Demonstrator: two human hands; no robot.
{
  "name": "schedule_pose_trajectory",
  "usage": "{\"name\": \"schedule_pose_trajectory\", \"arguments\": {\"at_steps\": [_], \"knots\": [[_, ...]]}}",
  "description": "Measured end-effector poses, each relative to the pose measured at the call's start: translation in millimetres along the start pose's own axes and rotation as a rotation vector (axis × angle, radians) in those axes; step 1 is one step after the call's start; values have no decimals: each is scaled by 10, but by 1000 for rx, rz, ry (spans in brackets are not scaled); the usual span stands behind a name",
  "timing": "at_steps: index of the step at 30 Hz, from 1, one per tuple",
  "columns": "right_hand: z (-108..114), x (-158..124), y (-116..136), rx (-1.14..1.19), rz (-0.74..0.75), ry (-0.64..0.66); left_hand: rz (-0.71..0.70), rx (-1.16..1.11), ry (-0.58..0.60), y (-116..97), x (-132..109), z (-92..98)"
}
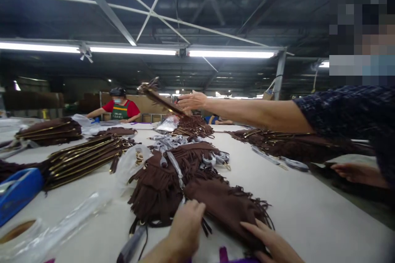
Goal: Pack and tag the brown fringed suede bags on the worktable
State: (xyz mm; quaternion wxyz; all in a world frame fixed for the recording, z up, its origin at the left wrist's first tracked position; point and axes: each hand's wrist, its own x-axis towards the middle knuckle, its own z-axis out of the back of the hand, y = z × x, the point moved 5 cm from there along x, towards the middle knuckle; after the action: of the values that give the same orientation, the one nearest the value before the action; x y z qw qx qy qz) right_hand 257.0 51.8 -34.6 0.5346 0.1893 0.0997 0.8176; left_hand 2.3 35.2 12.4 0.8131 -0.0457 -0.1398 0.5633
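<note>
A dark brown fringed bag lies slanted on the table in front of me. My left hand is closed at its left end, with the fingertips pressed together on the edge. Along its lower right end, my right hand rests with fingers stretched out and apart against the brown material. Just behind is another brown fringed bag, with a grey wrapped strap lying over it. Whatever is pinched inside my left fist is hidden.
A co-worker's arm reaches in from the right, holding a brown piece with gold-coloured trim. Stacked gold-edged brown pieces, a blue tape dispenser and a tape roll stand left. Another person works farther back.
</note>
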Motion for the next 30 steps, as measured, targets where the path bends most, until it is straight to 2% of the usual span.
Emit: {"name": "schedule_pose_trajectory", "arguments": {"at_steps": [1,3,5,7,9,12,14,16,17,20,24,28,30], "knots": [[59,9,-32,-1,1,6,74,115,-29,167,-2,108],[178,60,-93,30,31,26,133,188,-55,433,20,245],[282,128,-143,71,89,63,91,180,-64,592,80,300],[374,192,-165,45,142,81,14,184,-76,664,163,324],[455,249,-126,-117,129,37,-66,197,-75,674,253,325],[510,310,195,-440,43,-120,-167,218,-57,616,382,274],[426,348,590,-452,50,-163,-210,232,-51,560,457,215],[257,408,969,-316,18,-122,-238,247,-47,507,517,160],[142,448,1136,-248,13,-54,-248,255,-45,486,539,145],[-168,573,1559,-249,177,116,-274,277,-37,451,560,174],[-333,705,1741,-354,229,180,-284,304,-14,486,487,340],[-311,701,1818,-420,299,191,-218,342,-17,658,324,539],[-257,645,1770,-449,338,198,-180,361,-12,801,222,623]]}}
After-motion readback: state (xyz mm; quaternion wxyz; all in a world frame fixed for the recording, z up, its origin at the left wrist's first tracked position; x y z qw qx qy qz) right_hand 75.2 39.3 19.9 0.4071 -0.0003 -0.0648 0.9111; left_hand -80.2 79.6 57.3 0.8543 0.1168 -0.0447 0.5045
